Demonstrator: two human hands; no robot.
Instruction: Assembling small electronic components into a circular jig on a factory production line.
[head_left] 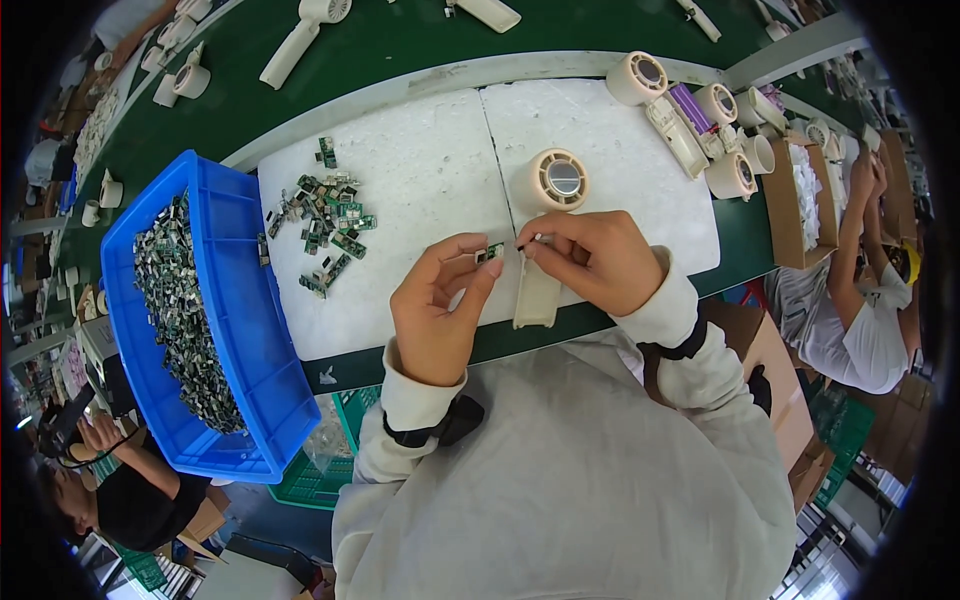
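My left hand pinches a small green circuit board between thumb and fingertips. Just right of it, my right hand is closed in a pinch on a small dark-tipped piece, too tiny to name. Below and between both hands lies a cream handheld fan housing, its handle pointing toward me and its round head on the far side. Part of the handle is hidden by my right hand. A loose pile of circuit boards lies on the white foam mat, left of my hands.
At the left stands a blue bin full of circuit boards. Several cream fan parts and a purple piece sit at the mat's far right, beside a cardboard box. Beyond runs a green surface with fan housings. Other people are on both sides.
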